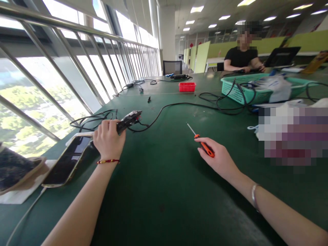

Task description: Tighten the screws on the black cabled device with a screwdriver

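My left hand [109, 138] is wrapped round a black corded handheld device [129, 121], its exact kind unclear. Its exposed end points away to the right and shows a bit of red; my fingers hide the middle. A screwdriver [207, 149] with an orange and black handle is pinched in my right hand [216, 155]. Its thin metal shaft points forward and left, just above the green table [153, 191]. Close to my left wrist lies a smartphone [68, 162] with a white cable plugged in.
Black cable [179, 103] runs across the table towards a teal basket [235, 94] holding bags and cords. Farther back are a red tray [187, 87] and a small black piece [149, 99]. A metal railing [99, 36] borders the left. Another person [242, 58] sits across the table.
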{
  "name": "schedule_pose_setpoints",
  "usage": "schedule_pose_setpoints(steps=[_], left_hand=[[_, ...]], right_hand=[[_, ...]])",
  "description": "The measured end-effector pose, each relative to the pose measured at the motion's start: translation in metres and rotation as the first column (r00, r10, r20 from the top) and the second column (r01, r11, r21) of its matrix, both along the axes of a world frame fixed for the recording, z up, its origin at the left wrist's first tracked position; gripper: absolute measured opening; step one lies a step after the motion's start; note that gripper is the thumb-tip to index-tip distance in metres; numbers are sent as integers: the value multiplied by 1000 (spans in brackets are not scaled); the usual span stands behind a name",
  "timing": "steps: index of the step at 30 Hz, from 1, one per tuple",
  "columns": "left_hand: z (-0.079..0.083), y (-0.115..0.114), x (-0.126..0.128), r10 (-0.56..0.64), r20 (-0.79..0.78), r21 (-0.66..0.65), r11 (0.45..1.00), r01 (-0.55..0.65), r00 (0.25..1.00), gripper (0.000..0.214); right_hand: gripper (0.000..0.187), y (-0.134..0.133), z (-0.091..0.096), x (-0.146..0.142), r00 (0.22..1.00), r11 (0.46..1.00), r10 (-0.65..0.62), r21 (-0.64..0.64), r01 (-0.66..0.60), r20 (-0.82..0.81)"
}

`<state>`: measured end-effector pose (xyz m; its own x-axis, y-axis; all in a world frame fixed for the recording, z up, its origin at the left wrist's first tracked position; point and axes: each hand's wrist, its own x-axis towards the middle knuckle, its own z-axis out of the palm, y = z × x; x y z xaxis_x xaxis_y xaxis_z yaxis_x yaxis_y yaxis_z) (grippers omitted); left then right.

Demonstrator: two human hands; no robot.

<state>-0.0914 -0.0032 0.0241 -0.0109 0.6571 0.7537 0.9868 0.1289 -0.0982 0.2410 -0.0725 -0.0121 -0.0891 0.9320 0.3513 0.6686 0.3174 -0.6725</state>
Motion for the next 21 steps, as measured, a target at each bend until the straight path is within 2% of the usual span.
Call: schedule_pose_setpoints(steps=[2, 3, 4, 5, 7, 8, 10, 13, 16, 19, 21], left_hand=[[-2, -5, 22, -186, -5, -49, 981, 186, 983, 26], [-3, -8, 34, -303, -5, -116, 947, 301, 953, 25], [-5, -11, 48, -428, 6, -185, 888, 421, 904, 25], [-7, -13, 61, -539, 35, -266, 807, 527, 842, 25], [-10, -14, 88, -671, 136, -394, 639, 661, 729, 29], [-11, -12, 100, -697, 167, -423, 589, 689, 698, 32], [-13, -7, 121, -734, 177, -471, 522, 711, 656, 34], [-18, 5, 142, -715, 164, -484, 542, 687, 680, 35], [-26, 16, 149, -645, 216, -442, 605, 663, 733, 38], [-27, 25, 133, -628, 202, -359, 667, 653, 752, 36], [-24, 30, 107, -531, 226, -326, 749, 577, 817, 34]], right_hand=[[29, 2, -1, 2, 992, 994, -107, 26, 109, -65], [30, 4, -1, 3, 985, 987, -151, 37, 154, -89], [31, 5, -2, 4, 976, 980, -187, 47, 193, -112], [32, 5, -2, 5, 967, 973, -217, 56, 226, -135], [34, 7, -3, 7, 950, 959, -254, 78, 271, -180], [35, 7, -4, 7, 945, 955, -263, 86, 284, -196], [36, 8, -5, 8, 939, 950, -276, 93, 299, -205], [36, 9, -6, 11, 940, 949, -290, 76, 307, -180], [37, 11, -6, 13, 939, 948, -304, 43, 315, -163], [38, 12, -6, 14, 940, 950, -305, 24, 312, -156], [38, 12, -6, 14, 943, 952, -298, 30, 305, -146]])
